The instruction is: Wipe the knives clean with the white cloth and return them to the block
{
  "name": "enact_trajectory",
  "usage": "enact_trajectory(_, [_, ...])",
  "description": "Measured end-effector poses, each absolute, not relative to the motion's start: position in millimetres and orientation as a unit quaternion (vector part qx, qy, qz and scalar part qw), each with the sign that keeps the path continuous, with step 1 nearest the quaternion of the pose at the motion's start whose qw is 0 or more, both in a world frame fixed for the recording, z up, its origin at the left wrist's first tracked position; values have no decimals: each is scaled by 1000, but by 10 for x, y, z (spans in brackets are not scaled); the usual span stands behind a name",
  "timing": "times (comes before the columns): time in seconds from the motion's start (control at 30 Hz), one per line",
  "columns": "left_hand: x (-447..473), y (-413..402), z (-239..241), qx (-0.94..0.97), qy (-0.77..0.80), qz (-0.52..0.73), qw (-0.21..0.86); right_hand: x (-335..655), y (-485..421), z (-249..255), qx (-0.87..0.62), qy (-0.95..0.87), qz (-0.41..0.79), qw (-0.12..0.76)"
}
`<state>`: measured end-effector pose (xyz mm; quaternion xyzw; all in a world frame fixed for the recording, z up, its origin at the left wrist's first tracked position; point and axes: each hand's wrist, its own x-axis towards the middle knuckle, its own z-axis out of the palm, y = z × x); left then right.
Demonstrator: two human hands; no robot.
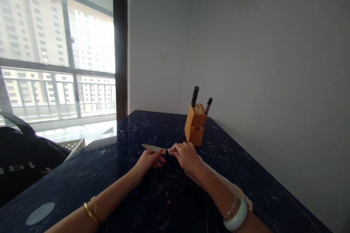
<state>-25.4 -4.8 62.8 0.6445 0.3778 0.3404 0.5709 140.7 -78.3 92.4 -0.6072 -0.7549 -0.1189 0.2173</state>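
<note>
Both forearms ran bare to the lower edge of the view. Toward 7 o'clock, behind the left hand (150,159), the forearm wore a slim, smooth, yellow-gold bangle (90,215); at its 1 o'clock side sat a finer gold bracelet (95,205) with an openwork charm, roughly star-like in outline. Some fingernails (164,160) of that hand looked reddish. Toward 5 o'clock, behind the right hand (188,155), the other forearm carried a thick, rounded, glossy bangle (237,219) in pale milky green, and at its 11 o'clock side a silvery chain bracelet (232,206) of small links.
</note>
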Motion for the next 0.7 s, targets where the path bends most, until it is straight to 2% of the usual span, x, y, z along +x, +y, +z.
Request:
enact_trajectory(0.3, [-245,-53,630,668,367,309,569,1258,-815,950,-572,-768,-115,263])
enact_trajectory(0.57, [-280,-40,648,628,386,338,585,1457,-813,888,-602,-758,-106,228])
enact_trajectory(0.7, [-270,-35,639,642,374,336,579,1361,-831,902,-573,-771,-119,251])
